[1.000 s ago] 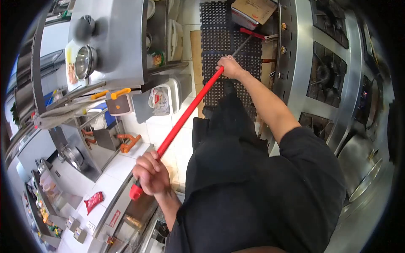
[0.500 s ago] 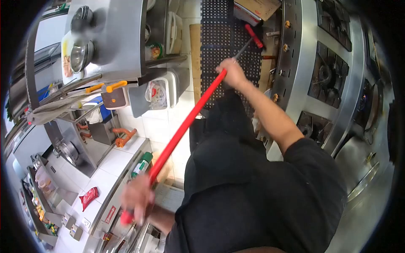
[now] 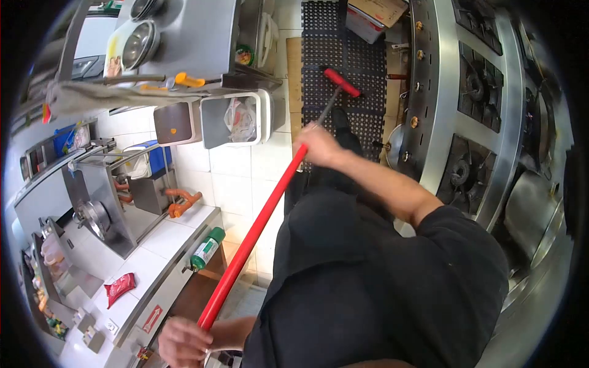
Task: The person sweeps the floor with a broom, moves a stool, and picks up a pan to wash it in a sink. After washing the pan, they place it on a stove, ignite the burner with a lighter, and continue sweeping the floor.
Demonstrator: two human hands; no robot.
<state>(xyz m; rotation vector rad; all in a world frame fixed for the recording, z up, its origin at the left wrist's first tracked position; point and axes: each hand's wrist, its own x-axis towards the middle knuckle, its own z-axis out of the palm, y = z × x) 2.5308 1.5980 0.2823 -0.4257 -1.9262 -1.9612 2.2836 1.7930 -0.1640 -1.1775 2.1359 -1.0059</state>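
A long red pole with a short red crosspiece head [image 3: 342,82] runs diagonally across the view; whether the head is a brush or a squeegee is too small to tell. My right hand [image 3: 318,145] is wrapped around it where the red shaft [image 3: 257,222] gives way to a thin grey section. Near the pole's other end, my left hand [image 3: 184,341] is closed around it, low in the view. The head rests over the black perforated floor mat [image 3: 316,52], apart from the cardboard box beyond it.
To the right runs a stove [image 3: 443,110] with knobs and burners. A cardboard box [image 3: 381,11] stands at the mat's far end. On the left are a lined bin [image 3: 207,122], a steel counter [image 3: 199,43] with bowls, and a green canister [image 3: 207,248].
The pole's head has come back toward me and to the left, away from the box. Both hands have moved down and left with it, and the view has shifted.
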